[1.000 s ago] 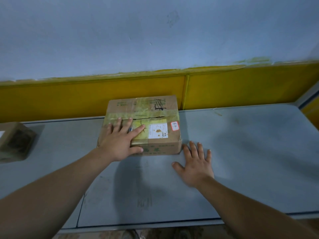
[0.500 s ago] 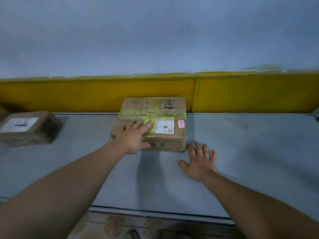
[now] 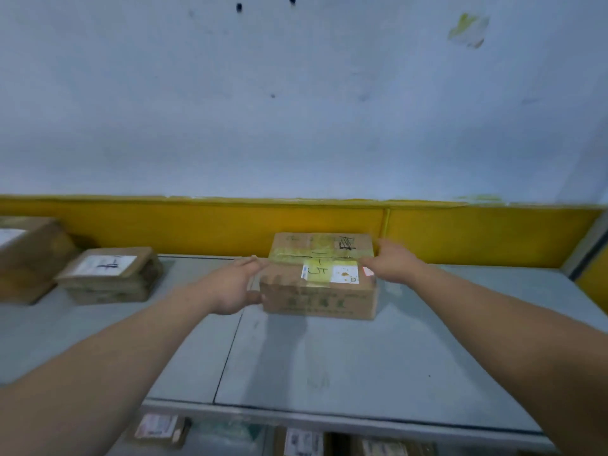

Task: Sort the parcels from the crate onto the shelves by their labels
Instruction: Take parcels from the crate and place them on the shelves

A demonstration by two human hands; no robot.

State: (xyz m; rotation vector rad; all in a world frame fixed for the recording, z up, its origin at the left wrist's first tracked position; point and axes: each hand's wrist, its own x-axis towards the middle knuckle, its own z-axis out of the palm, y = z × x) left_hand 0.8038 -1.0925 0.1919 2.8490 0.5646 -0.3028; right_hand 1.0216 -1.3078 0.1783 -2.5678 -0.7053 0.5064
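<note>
A brown cardboard parcel [image 3: 320, 291] with yellow tape, a white label and a handwritten mark lies on the grey shelf [image 3: 362, 363] near the back wall. My left hand [image 3: 235, 284] is against the parcel's left end, fingers along the top edge and thumb at the front lower corner. My right hand [image 3: 393, 261] rests on the top right corner, its fingers reaching along the right edge. The fingers of both hands look straight, though the view is blurred.
Two other labelled cardboard parcels lie at the left of the shelf, one flat [image 3: 108, 274] and a larger one [image 3: 29, 255] cut off by the frame. A yellow wall band [image 3: 197, 225] runs behind. More parcels [image 3: 302, 442] show on the shelf below.
My left hand slid from the parcel's top to its left end. My right hand lifted off the shelf and went to the parcel's right top corner. The view has pulled back and up.
</note>
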